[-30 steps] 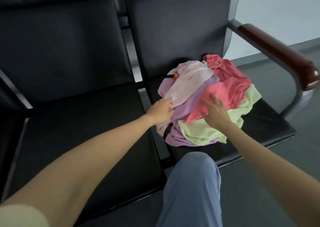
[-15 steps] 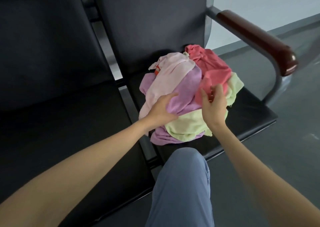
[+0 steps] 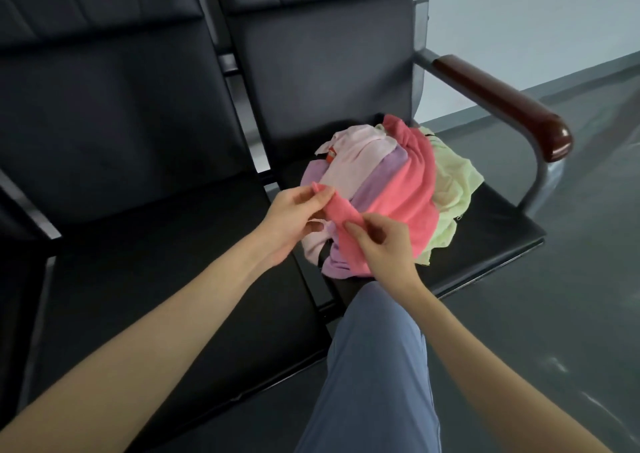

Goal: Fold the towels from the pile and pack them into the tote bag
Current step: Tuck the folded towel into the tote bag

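Blue-trousered knee [image 3: 377,366] nearest, at the seat edge. Right hand [image 3: 382,244] pinches the coral towel [image 3: 405,189] at its near edge; left hand [image 3: 298,212] pinches its left corner. Towel's long axis runs from the hands up and away over the pile [image 3: 388,193], on the right seat [image 3: 491,231] of the black bench. Lilac, pale pink, green towels lie under it. Wooden armrest [image 3: 502,102] beyond.
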`<state>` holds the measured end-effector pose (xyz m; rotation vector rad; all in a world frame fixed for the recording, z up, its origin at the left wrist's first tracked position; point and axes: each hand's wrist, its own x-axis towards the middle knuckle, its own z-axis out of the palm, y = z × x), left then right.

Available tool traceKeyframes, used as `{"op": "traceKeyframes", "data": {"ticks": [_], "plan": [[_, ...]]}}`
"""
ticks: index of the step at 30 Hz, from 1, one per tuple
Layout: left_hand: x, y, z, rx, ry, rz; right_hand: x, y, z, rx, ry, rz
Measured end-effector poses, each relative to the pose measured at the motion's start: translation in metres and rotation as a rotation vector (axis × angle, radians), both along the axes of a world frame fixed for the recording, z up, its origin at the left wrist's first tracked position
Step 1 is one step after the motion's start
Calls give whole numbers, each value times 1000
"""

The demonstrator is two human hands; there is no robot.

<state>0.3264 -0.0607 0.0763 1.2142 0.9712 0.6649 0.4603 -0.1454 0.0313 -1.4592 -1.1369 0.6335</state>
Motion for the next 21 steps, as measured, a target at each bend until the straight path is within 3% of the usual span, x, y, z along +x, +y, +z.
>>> {"op": "traceKeyframes", "data": {"ticks": [3, 8, 11, 14, 16, 18, 21], "plan": [[-20, -13, 11, 84, -11, 133, -21, -10, 3, -6, 22, 22], [-59, -39, 30, -88, -169, 263, -37, -14, 4, -94, 81, -108], [-88, -49, 31, -283, -382, 410, -38, -8, -10, -321, 462, -277], [-127, -57, 35, -321, -470, 489, -39, 0, -23, -466, 1018, -247], [-155, -62, 33, -329, -500, 533, -41, 6, -32, -462, 1277, -244], [-183, -66, 28, -351, -533, 612, -50, 10, -38, -452, 1409, -240], [-223, -68, 20, -356, -520, 838, -74, 11, -45, -503, 1418, -216]]}}
